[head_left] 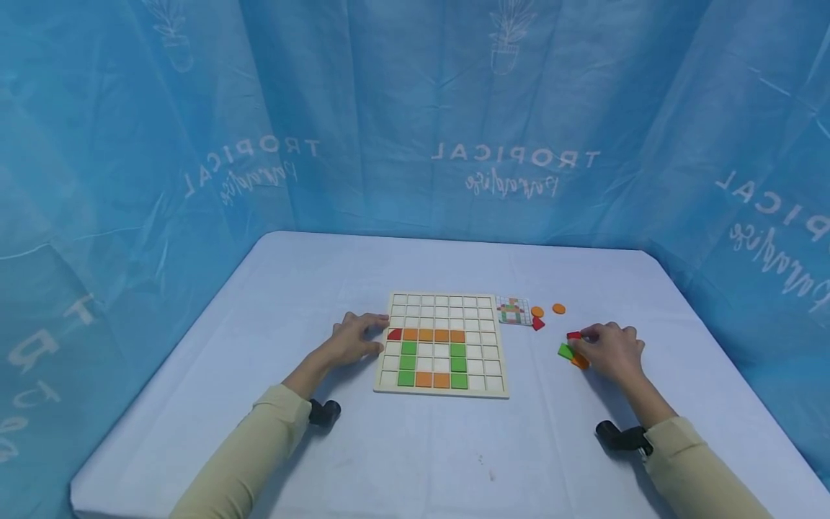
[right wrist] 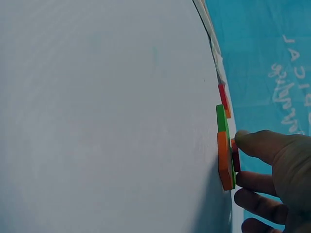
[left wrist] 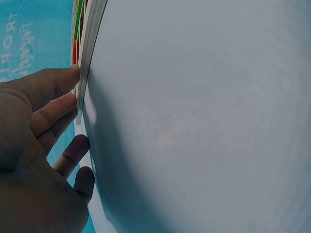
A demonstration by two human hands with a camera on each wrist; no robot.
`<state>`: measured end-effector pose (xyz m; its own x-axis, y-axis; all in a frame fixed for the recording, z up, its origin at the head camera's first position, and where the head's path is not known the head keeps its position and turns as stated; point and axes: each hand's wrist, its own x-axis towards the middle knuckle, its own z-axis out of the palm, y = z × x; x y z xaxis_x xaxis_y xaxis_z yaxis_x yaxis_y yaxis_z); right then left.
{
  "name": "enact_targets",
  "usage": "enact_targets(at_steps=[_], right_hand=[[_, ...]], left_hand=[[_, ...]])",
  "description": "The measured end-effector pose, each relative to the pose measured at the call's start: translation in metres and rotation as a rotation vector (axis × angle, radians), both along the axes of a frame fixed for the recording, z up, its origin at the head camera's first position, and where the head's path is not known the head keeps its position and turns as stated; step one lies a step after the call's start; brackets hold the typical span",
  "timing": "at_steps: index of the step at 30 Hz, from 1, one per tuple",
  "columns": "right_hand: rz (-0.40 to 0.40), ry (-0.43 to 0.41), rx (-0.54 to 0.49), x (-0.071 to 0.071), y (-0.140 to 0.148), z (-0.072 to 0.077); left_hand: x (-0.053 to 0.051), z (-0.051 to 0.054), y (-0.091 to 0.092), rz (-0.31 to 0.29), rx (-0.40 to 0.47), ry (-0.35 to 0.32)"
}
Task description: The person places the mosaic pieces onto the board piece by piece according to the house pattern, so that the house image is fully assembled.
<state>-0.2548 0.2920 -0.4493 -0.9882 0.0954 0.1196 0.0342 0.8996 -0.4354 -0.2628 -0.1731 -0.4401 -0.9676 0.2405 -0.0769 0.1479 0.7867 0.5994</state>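
My left hand [head_left: 353,339] rests at the left edge of a pale wooden grid board [head_left: 441,395], its thumb and fingertips touching the rim. Set into the board are a red tile with a curved edge [head_left: 394,334], a row of orange square tiles [head_left: 442,336] and green square tiles [head_left: 458,364] down two sides. Over a small pile at the right, my right hand [head_left: 612,351] pinches a red tile [right wrist: 236,156] between thumb and finger. Beside those fingertips lie a green tile [head_left: 565,351] and an orange tile [right wrist: 224,160].
A printed pattern card [head_left: 514,311] lies against the board's right side. Near it are two orange discs [head_left: 559,308] and a loose red piece [head_left: 538,324]. White cloth [head_left: 311,281] covers the table, with blue curtains [head_left: 402,94] around it.
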Motion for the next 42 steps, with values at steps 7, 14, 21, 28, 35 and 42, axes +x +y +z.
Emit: enact_targets(at_steps=[7,14,21,28,35,42], right_hand=[[0.010,0.068,0.035,-0.006,-0.003,-0.003],[0.022,0.090,0.014,-0.005,-0.002,-0.005],[0.043,0.118,-0.013,-0.007,-0.002,-0.007],[0.100,0.102,-0.065,-0.011,-0.021,0.002],[0.191,0.108,-0.085,-0.012,-0.065,0.008],[0.289,0.106,-0.103,-0.017,-0.110,0.005]], left_hand=[[0.001,0.001,0.000,-0.006,-0.001,0.009],[0.002,0.002,0.001,-0.009,-0.007,0.020],[0.003,0.003,0.001,0.014,-0.005,-0.007],[0.003,0.004,0.001,-0.001,-0.005,0.006],[0.003,0.003,0.002,0.008,0.000,-0.003],[0.003,0.003,0.002,0.008,0.012,-0.006]])
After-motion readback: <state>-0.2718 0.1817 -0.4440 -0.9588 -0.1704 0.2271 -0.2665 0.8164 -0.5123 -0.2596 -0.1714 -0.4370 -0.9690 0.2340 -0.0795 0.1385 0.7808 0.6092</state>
